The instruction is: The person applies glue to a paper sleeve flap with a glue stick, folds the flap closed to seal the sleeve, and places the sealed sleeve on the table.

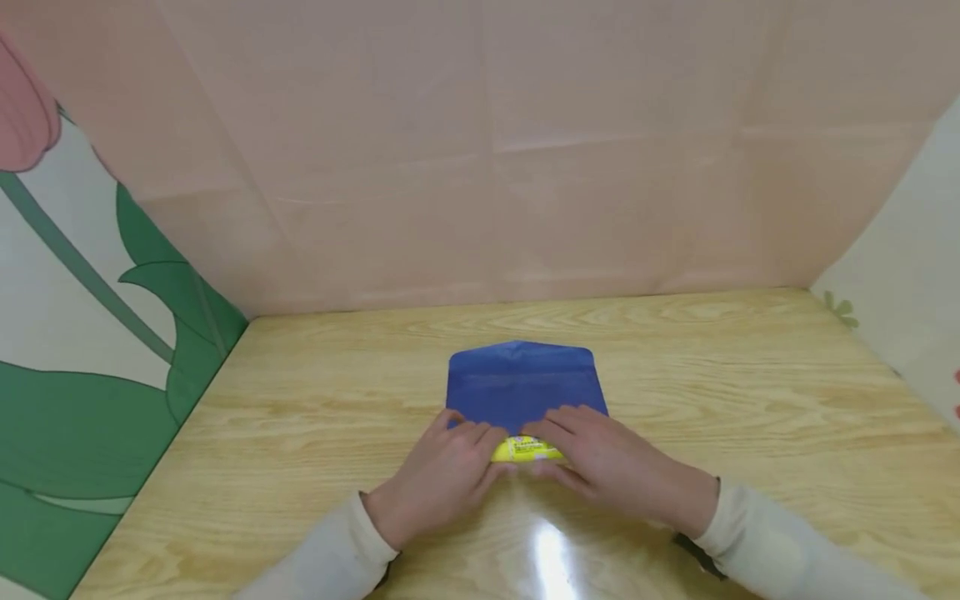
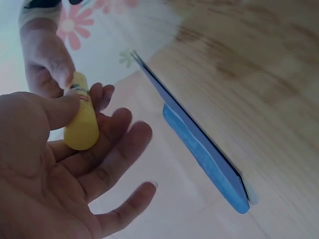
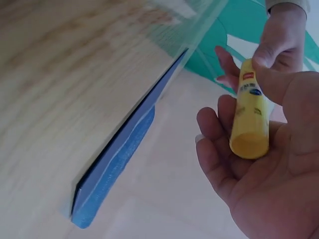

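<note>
A yellow glue stick (image 1: pixel 528 449) lies crosswise between both hands, raised in front of a blue envelope (image 1: pixel 517 392). My left hand (image 1: pixel 448 475) pinches one end of the stick between thumb and fingers; in the left wrist view its other fingers spread loosely. The opposite end is pinched by my right hand (image 1: pixel 617 457). Printed labels show on the stick (image 3: pixel 249 112) in the right wrist view. The envelope rests on the table with its flap (image 1: pixel 517 354) unfolded towards the far side. Hands partly cover its near edge in the head view.
Under everything is a wood-grain table (image 1: pixel 315 400). A plain pinkish backdrop (image 1: pixel 480 167) stands along its far edge. To the left hangs a sheet with green leaves (image 1: pixel 82 425), and a pale sheet (image 1: pixel 907 250) borders the right side.
</note>
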{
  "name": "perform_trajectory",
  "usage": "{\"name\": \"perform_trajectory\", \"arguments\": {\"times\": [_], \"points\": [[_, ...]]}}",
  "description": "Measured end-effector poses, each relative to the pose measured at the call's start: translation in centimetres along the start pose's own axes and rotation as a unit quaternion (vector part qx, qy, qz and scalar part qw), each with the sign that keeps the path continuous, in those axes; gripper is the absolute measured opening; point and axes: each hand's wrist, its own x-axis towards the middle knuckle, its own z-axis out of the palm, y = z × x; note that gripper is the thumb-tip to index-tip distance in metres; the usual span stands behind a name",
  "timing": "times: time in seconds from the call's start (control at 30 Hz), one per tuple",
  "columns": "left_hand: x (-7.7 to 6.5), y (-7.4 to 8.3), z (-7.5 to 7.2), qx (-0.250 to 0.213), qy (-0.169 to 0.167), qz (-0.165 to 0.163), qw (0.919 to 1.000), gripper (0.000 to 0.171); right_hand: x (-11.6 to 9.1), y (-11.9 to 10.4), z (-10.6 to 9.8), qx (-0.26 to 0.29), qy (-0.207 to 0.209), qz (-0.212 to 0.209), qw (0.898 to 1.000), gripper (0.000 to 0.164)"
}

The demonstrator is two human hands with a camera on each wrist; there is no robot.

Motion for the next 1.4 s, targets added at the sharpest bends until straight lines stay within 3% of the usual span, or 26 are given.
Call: {"name": "perform_trajectory", "arguments": {"times": [0.2, 0.4, 0.83, 1.4], "points": [[0.09, 0.24, -0.23, 0.003, 0.004, 0.014, 0.9999, 0.033, -0.13, -0.09, 0.08, -0.048, 0.033, -0.026, 0.998, 0.034], [-0.01, 0.26, -0.15, -0.006, 0.012, 0.018, 0.9997, 0.032, -0.57, -0.20, 0.47, -0.090, 0.031, -0.030, 0.995, 0.031], [-0.24, 0.11, -0.04, -0.009, 0.042, 0.034, 0.9985, 0.029, -0.75, -0.34, 0.51, -0.076, 0.006, -0.022, 0.997, 0.025], [-0.27, 0.18, -0.14, -0.018, 0.040, 0.033, 0.9985, 0.032, -0.64, -0.30, 0.22, -0.038, -0.010, -0.007, 0.999, 0.020]]}}
